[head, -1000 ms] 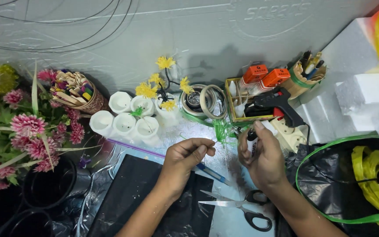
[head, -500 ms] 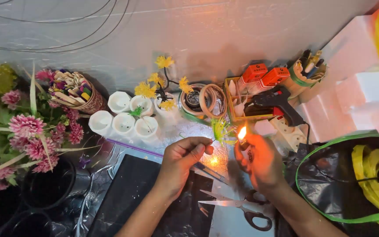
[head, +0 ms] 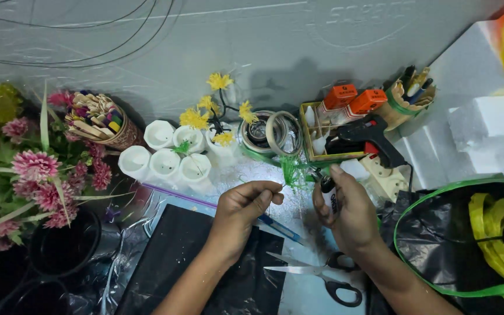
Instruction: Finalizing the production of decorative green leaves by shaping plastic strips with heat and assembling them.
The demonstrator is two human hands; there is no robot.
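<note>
Wicker basket (head: 118,133) at 10 o'clock, packed with sticks. Left hand (head: 243,204) pinching green frilly sprig (head: 291,172); right hand (head: 348,213) gripping lighter (head: 328,197), body mostly hidden.

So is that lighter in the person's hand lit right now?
Off. The lighter in the right hand shows no flame at its top, beside the green tuft the left hand holds.
</note>
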